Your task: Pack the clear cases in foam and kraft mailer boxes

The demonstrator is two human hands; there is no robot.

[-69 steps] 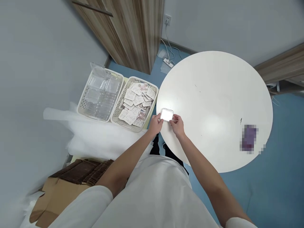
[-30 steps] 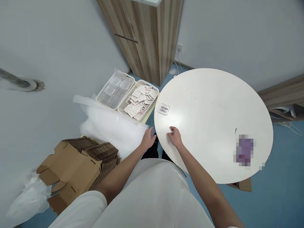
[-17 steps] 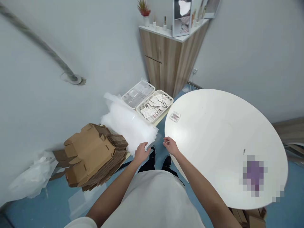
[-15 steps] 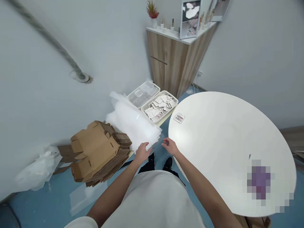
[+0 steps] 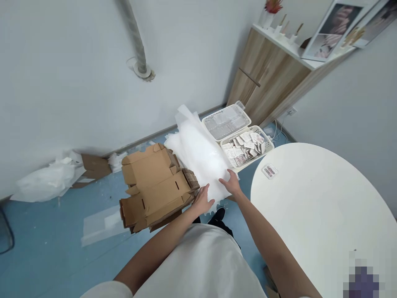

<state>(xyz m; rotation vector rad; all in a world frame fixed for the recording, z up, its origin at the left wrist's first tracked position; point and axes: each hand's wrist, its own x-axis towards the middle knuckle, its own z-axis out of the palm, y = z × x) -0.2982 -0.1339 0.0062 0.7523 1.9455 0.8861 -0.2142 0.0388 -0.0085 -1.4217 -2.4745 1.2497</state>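
Observation:
White foam sheets point(image 5: 201, 151) lie in a loose pile in the middle of the view. My left hand point(image 5: 203, 201) is at their near edge, beside the cardboard stack, fingers apart and nothing held. Over the right part of the sheets is my right hand point(image 5: 230, 182), its thumb and fingers spread and empty; whether it touches them I cannot tell. Flattened brown cardboard boxes point(image 5: 158, 182) are stacked left of the sheets. Behind the sheets stand a white basket with clear plastic cases point(image 5: 228, 122) and a basket with small white packets point(image 5: 245, 147).
A round white table point(image 5: 310, 198) stands at the right, with a small clear case point(image 5: 269, 170) near its left edge. A wooden cabinet point(image 5: 273, 74) with picture frames is at the back. Plastic bags point(image 5: 46, 182) and an open box point(image 5: 94, 167) lie on the left.
The view has swung left, so the table sits further right. Both hands have moved from the gap beside the table to the sheets and cardboard, with the right hand now over the sheets.

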